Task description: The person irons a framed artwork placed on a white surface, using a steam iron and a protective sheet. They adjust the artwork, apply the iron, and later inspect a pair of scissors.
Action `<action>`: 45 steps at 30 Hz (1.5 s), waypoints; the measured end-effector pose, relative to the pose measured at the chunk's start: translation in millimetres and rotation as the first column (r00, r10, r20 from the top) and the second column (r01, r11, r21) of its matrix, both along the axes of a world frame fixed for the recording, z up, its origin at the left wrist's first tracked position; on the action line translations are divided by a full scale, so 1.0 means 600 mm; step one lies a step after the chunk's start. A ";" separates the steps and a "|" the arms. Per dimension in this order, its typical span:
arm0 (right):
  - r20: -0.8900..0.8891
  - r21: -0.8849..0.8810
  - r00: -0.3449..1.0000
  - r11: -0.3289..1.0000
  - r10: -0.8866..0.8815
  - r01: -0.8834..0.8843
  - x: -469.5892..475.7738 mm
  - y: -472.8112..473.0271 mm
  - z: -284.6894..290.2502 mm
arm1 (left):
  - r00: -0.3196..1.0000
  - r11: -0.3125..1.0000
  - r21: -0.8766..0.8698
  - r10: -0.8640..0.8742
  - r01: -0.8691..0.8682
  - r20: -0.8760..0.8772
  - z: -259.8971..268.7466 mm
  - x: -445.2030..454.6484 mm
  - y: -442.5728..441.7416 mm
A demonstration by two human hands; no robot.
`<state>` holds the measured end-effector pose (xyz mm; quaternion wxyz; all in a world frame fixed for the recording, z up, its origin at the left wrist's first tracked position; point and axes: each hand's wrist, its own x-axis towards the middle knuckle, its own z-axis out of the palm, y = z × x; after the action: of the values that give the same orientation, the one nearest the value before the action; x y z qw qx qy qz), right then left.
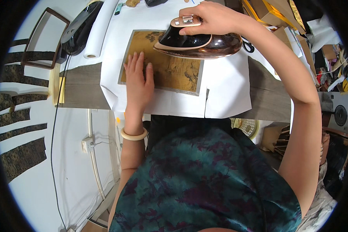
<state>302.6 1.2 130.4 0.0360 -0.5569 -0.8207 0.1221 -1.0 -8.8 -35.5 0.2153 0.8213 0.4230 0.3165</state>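
My right hand [211, 18] grips the handle of a cordless-looking steam iron [197, 43] with a black and copper body. The iron sits over the upper right part of a brown painting [171, 68] edged with a grey border; whether its soleplate touches the surface I cannot tell. Flat on the painting's left side lies my left hand [139, 78], fingers spread, holding nothing. Faint trees and figures show on the painting between the hand and the iron. Beneath it, white paper sheets [229, 92] cover part of the grey wooden table [269, 90].
Left of the painting lie a white paper roll [100, 32] and a black iron base [80, 29] with its cord. A dark wooden frame [46, 37] leans near patterned fabric strips [24, 156]. Black-handled scissors [248, 46] lie right of the iron, near cardboard boxes [266, 13].
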 end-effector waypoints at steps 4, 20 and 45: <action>-0.084 0.086 0.992 0.993 0.089 -0.082 -0.031 -0.041 -0.018 | 0.992 0.993 0.093 0.083 -0.074 -0.098 -0.021 -0.033 0.023; -0.107 -0.064 0.983 0.985 0.150 -0.158 -0.085 -0.131 -0.007 | 0.984 0.977 0.169 0.146 -0.127 -0.102 -0.035 -0.047 0.023; 0.037 0.553 0.814 0.667 0.579 -0.500 -0.321 0.559 0.206 | 0.948 0.965 0.146 -0.173 0.217 -0.265 0.010 -0.008 0.017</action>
<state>110.2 336.9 254.2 0.2111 -0.2449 -0.9438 -0.0688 -5.9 1.5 -29.3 0.1185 0.9081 0.3341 0.2230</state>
